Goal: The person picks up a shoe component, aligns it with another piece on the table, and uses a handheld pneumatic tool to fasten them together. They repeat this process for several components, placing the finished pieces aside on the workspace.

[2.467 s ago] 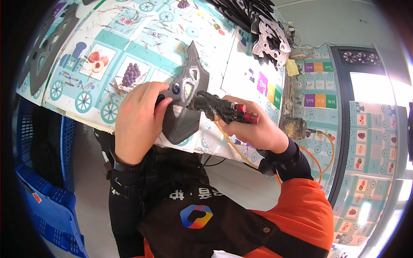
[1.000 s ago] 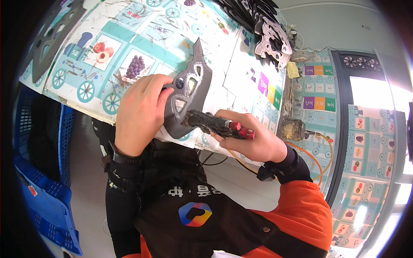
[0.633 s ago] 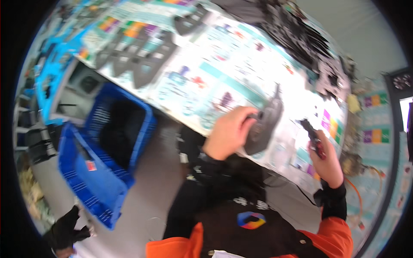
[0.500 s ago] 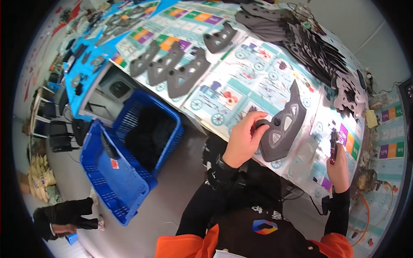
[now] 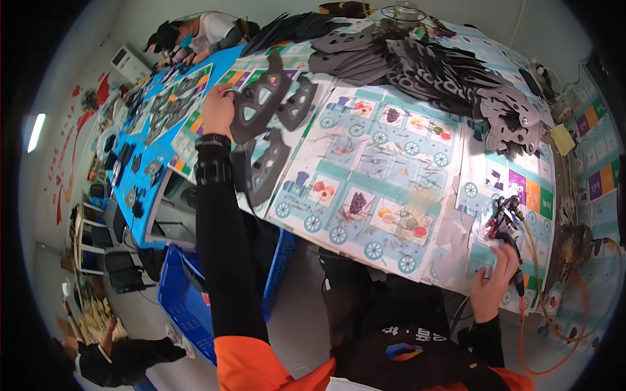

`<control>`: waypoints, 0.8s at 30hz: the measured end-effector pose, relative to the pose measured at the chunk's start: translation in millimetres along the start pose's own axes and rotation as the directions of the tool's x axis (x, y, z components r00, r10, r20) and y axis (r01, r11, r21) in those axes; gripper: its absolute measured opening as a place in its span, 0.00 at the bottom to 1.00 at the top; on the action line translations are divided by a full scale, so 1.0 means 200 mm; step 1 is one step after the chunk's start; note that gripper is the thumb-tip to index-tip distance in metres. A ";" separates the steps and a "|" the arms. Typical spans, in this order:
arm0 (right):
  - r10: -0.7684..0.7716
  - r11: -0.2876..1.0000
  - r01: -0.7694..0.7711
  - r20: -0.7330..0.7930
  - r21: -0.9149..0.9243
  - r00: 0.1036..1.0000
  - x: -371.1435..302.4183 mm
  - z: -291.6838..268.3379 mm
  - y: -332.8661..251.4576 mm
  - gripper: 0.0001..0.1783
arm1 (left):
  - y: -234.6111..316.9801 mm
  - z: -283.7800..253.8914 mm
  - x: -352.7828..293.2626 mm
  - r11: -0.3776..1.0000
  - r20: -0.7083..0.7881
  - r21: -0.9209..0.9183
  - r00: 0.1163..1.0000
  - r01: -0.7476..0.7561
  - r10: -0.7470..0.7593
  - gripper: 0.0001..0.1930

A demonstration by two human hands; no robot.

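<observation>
My left hand [image 5: 218, 112], at the left of the table, is closed on the edge of a dark grey curved plate with cut-out openings [image 5: 261, 101]. Similar plates lie about it: one just to its right [image 5: 298, 103] and one nearer the front edge [image 5: 266, 168], partly hidden by my sleeve. At the table's right front, my right hand [image 5: 493, 285] is open with its fingers apart. Close beyond its fingertips lies a dark hand tool with red parts [image 5: 507, 228], joined to an orange hose [image 5: 521, 332]. Whether the fingers touch its handle is unclear.
A large heap of dark plates [image 5: 437, 72] covers the table's far side, with lighter grey ones [image 5: 512, 117] at its right end. Blue crates [image 5: 176, 306] stand on the floor. Another person [image 5: 202, 36] sits at the blue table; someone else [image 5: 130, 355] is lower left.
My left hand has carried a grey plate leftward to the other plates. My right hand has let go of the tool and drawn back toward me. The view has shifted.
</observation>
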State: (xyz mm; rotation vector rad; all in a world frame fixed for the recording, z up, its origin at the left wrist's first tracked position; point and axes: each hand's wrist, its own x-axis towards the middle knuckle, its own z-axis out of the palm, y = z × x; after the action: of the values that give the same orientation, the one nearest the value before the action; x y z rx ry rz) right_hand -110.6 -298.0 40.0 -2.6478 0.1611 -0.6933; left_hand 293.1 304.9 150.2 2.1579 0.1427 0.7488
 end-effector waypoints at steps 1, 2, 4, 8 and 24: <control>0.015 0.998 -0.016 0.025 0.062 1.000 -0.05 0.00 -0.02 0.30 | -0.07 0.08 0.12 1.000 0.013 -0.002 1.000 -0.009 0.009 0.12; 0.035 0.998 -0.036 0.019 0.048 0.999 -0.08 0.00 -0.02 0.30 | -0.15 0.20 0.22 0.999 0.012 0.012 0.999 0.046 -0.046 0.12; 0.102 0.990 -0.101 -0.008 0.103 0.995 -0.13 0.01 0.00 0.26 | -0.27 0.32 0.40 0.996 0.008 0.045 0.997 0.079 -0.080 0.12; 0.105 0.988 -0.095 -0.083 0.122 0.991 -0.14 0.06 0.03 0.21 | -0.75 0.48 0.63 0.434 0.388 0.813 0.917 -0.387 0.090 0.20; 0.025 0.991 -0.006 -0.138 0.135 0.990 -0.07 0.04 0.00 0.24 | -0.05 1.09 0.49 0.945 0.488 -0.254 0.816 -0.207 0.310 0.17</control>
State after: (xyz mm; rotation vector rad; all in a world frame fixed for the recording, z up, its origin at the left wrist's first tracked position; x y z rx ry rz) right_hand -118.2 -292.1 26.7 -2.4685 0.1679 -0.8542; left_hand 495.4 197.1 83.6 2.1360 -0.5038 0.2764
